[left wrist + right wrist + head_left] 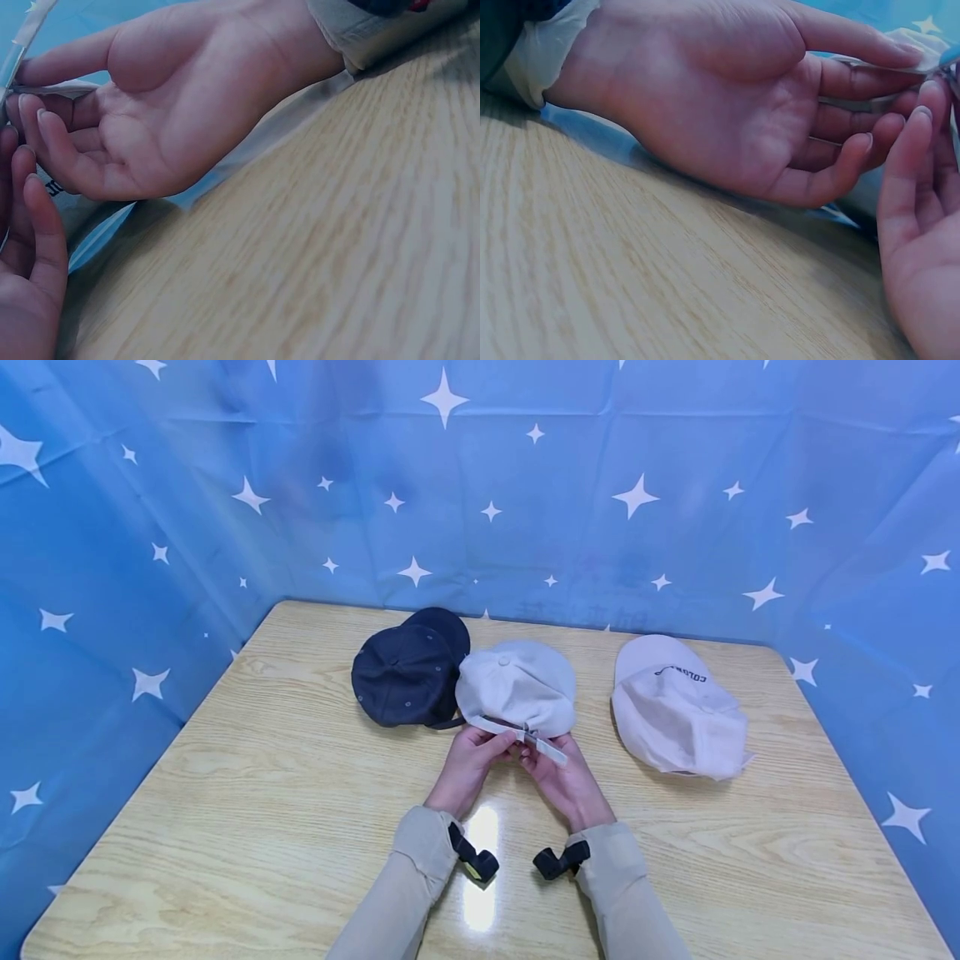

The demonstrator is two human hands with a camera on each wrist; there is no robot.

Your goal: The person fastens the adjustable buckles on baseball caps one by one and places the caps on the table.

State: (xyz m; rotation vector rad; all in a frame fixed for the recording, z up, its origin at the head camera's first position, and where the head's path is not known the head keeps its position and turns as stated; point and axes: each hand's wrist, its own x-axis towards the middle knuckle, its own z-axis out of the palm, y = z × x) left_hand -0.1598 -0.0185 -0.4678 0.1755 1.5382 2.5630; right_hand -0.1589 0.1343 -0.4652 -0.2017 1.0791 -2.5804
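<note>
A light grey baseball cap (517, 681) is at the middle of the table, its back strap (551, 750) and metal buckle toward the person. My left hand (467, 767) pinches the strap between thumb and fingers, left of the buckle. From the other side my right hand (564, 781) pinches the cap's back edge by the strap, thumb over curled fingers. In the right wrist view the fingertips of both hands meet close together under the strap, and the left hand (930, 262) shows at the right edge. The cap's brim is hidden from the head view.
A dark navy cap (405, 672) lies close on the left, its brim toward the back. To the right rests a pale cap (678, 710) with dark lettering. Beneath is a wood-grain table (247, 793); a blue star-printed cloth (555, 527) hangs behind and at the sides.
</note>
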